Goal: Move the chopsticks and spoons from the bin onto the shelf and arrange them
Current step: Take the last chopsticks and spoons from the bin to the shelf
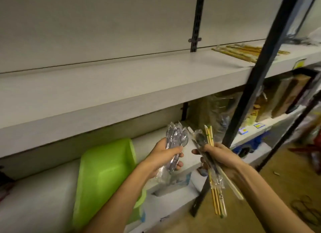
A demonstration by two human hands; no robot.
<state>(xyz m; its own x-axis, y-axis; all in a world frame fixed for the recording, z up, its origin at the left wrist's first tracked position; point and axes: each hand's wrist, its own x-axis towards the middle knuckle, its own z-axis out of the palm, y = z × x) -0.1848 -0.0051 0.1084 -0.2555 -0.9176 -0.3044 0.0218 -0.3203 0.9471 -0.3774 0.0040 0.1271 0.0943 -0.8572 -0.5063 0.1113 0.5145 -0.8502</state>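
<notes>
Below the wide grey shelf board (pixel 121 86), the left hand (pixel 163 156) has its grip curled round a bundle of clear-wrapped plastic spoons (pixel 175 142). Just right of it, the right hand (pixel 220 158) grips yellow wooden chopsticks (pixel 211 137) with one dark wrapped spoon (pixel 201 140). A lime-green plastic bin (pixel 104 166) stands tilted left of the hands. More wrapped chopsticks (pixel 243 51) lie on the shelf board's far right.

pale wall panel (pixel 104 20), black upright post (pixel 257 73), tan floor (pixel 260 206), dim light.
</notes>
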